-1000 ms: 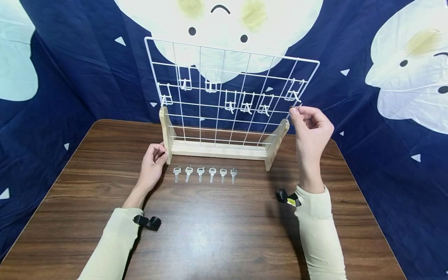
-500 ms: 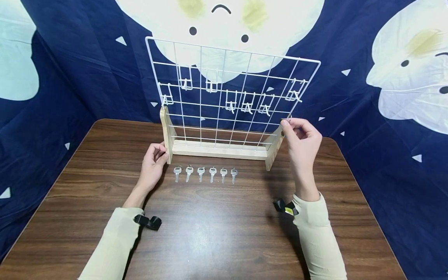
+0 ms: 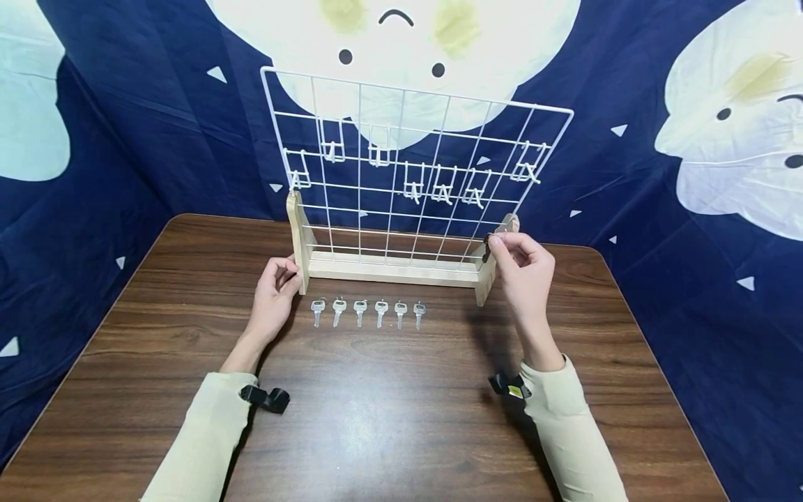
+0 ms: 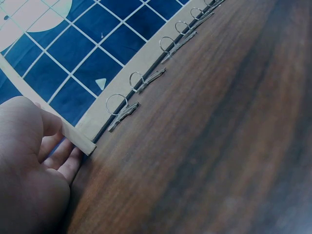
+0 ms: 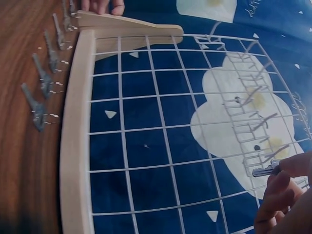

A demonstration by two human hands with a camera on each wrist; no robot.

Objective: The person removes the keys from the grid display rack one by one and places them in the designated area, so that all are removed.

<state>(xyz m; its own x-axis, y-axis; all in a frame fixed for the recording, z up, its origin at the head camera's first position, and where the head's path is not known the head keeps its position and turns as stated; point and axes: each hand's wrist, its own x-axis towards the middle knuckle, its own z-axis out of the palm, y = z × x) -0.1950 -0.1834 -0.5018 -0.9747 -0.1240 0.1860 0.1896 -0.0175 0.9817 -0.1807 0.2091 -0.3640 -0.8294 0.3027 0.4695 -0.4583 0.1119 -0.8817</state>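
A white wire grid rack (image 3: pixel 414 222) stands upright in a pale wooden stand (image 3: pixel 392 270). My left hand (image 3: pixel 273 296) grips the stand's left side leg (image 4: pixel 73 136) low down, thumb and fingers on either side of the wood. In front of the rack, several silver keys (image 3: pixel 380 312) lie in a row on the table, each with a metal ring (image 4: pixel 116 104). Between thumb and forefinger, my right hand (image 3: pixel 523 279) pinches another key (image 5: pixel 265 169), held in front of the stand's right leg (image 3: pixel 486 282). Its ring is hidden by the fingers.
White wire hooks (image 3: pixel 442 194) hang on the grid at two heights, several across its width. Behind the brown wooden table (image 3: pixel 376 418) hangs a dark blue cloth (image 3: pixel 182 104) with white cloud shapes. A black camera sits on each wrist.
My right hand has come down and to the left with the key, from beside the right-most hook to the stand's right leg. The left hand and the row of keys stay put.
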